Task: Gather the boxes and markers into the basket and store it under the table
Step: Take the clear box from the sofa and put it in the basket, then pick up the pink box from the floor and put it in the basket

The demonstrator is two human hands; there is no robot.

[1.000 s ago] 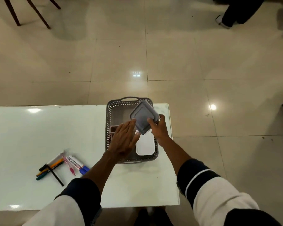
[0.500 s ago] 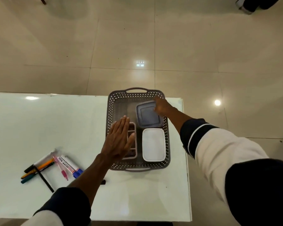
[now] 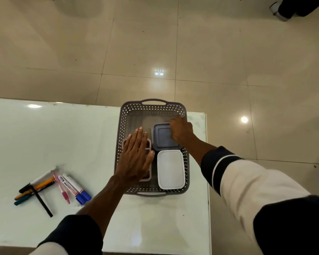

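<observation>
At the far left of the white table I see the markers, a loose cluster of pens and two thick blue-capped markers, none yet in the basket. Their long axes mostly run from near-left to far-right; one black pen lies across the rest. They lie to the left of my left hand and well apart from the right hand, so I judge the left hand the nearer one for the pickup.

The left hand is flat, fingers straight and together, over a pink box in the grey perforated basket. The hand covers most of that box; I cannot tell whether the palm touches it.

A white-lidded box lies near-right in the basket. Behind it, my right hand curls on the far-right edge of the grey-lidded box; its fingertips are hidden.
</observation>
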